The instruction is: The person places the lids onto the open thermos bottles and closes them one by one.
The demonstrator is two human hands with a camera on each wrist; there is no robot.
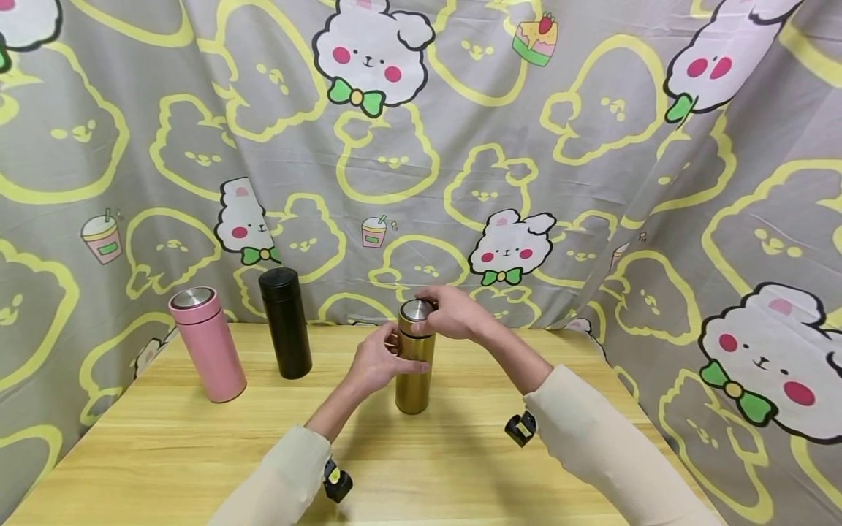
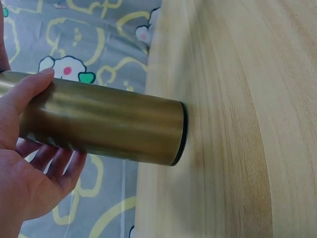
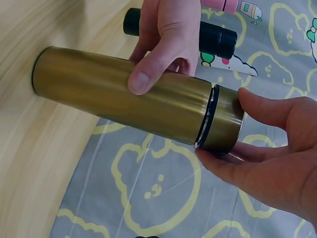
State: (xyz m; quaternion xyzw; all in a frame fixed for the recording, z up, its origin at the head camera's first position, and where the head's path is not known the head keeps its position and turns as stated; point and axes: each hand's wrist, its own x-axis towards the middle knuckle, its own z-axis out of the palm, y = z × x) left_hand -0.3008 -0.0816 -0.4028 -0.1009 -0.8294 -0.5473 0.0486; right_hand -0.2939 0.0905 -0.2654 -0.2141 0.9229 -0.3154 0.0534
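A gold thermos [image 1: 413,391] stands upright on the table in the head view. My left hand [image 1: 376,359] grips its body from the left, thumb across the front. With thumb and fingers, my right hand [image 1: 455,313] holds the gold lid [image 3: 226,119], which has a silver top. Between lid and body, the right wrist view shows a dark ring with a thin gap. In the left wrist view, the thermos's lower body [image 2: 124,124] and dark base rim are visible, while its lid is out of frame.
On the left of the wooden table [image 1: 197,460] stand a pink thermos [image 1: 212,354] and a black thermos [image 1: 287,329], both with lids on. A grey patterned curtain [image 1: 388,183] hangs behind the table and along its sides.
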